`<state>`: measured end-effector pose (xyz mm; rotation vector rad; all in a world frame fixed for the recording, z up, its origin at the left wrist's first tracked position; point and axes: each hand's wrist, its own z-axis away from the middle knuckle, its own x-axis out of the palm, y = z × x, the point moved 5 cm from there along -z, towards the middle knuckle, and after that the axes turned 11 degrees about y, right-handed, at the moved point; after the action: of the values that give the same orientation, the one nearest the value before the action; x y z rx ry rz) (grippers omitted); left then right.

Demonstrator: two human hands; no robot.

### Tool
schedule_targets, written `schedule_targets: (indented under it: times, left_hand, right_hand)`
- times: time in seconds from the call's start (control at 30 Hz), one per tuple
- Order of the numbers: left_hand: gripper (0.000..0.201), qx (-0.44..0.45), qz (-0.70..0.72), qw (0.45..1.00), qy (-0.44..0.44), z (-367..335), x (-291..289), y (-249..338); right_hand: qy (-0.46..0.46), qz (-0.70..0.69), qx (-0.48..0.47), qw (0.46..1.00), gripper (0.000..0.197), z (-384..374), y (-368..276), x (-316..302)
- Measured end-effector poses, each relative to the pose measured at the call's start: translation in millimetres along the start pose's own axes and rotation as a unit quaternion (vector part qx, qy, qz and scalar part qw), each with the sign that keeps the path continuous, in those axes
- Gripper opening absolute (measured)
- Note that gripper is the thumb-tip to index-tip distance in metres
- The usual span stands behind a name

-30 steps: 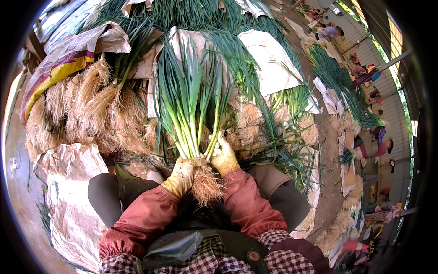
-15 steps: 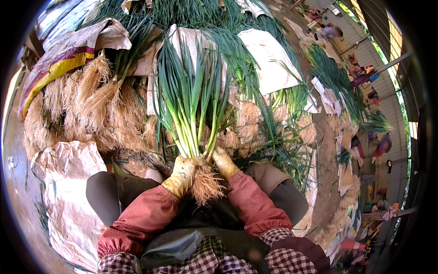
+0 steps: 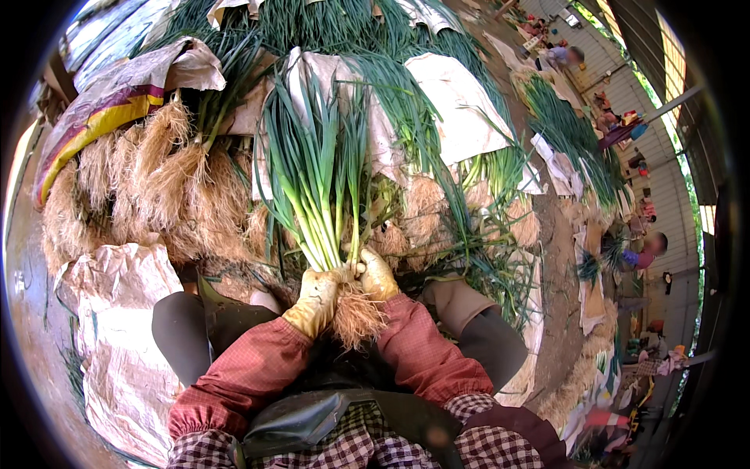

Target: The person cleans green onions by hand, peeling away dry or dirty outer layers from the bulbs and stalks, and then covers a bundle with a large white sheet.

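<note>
A bunch of green onions (image 3: 324,187) stands in front of me, its long leaves fanned away and its pale stringy roots hanging towards my lap. My left hand (image 3: 315,298), in a yellowish-white glove, is closed round the base of the bunch just above the roots. Against the right side of the same base, my gloved right hand (image 3: 376,275) has its thumb and fingers curled on a pale stem end. Just what sits between its fingertips is partly hidden.
Heaps of green onions with bushy roots (image 3: 164,180) lie ahead and left, partly under a sack with yellow and purple bands (image 3: 117,117). White sacking (image 3: 461,105) covers others. A crumpled sack (image 3: 125,328) is at my left knee. Co-workers sit far right.
My right hand has drawn in against the base of the bunch and its fingers have curled closer. The leaves on the right side have swung inward to the left.
</note>
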<state>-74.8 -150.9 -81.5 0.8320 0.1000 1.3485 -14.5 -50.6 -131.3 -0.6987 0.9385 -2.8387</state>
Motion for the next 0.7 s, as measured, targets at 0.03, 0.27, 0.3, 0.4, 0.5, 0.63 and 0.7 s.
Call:
schedule_targets:
  times: [0.03, 0.27, 0.3, 0.4, 0.5, 0.63, 0.7]
  left_hand:
    - [0.01, -0.011, 0.011, 1.0, 0.001, 3.1, 3.3, 1.2]
    - [0.017, -0.01, -0.027, 0.999, -0.033, -23.2, -4.0, -18.9]
    - [0.017, 0.0, -0.071, 0.996, -0.057, -19.1, 0.6, -14.6]
    - [0.015, -0.039, -0.123, 0.987, -0.097, -6.9, -5.7, -12.9]
    - [0.018, -0.07, -0.076, 0.986, -0.134, 7.6, 7.8, 16.4]
    - [0.02, -0.037, -0.123, 0.991, -0.048, 0.2, 11.0, 30.1]
    - [0.014, -0.02, -0.207, 0.978, -0.019, -14.3, 0.7, 13.6]
  right_hand:
    - [-0.003, -0.025, 0.05, 0.998, 0.027, -3.9, 13.4, -4.3]
    - [-0.015, 0.207, 0.088, 0.974, 0.023, -15.8, 55.1, -67.9]
    - [-0.014, 0.306, 0.026, 0.951, 0.023, -27.1, 45.5, -77.1]
    - [-0.097, 0.255, -0.218, 0.937, 0.024, -2.4, -12.0, 2.0]
    - [-0.143, 0.426, -0.289, 0.845, 0.023, 9.7, -64.0, 44.4]
    - [-0.078, 0.305, -0.135, 0.94, 0.035, -4.3, -113.3, 47.1]
    - [-0.136, 0.559, -0.208, 0.791, 0.038, -4.8, -65.5, 46.8]
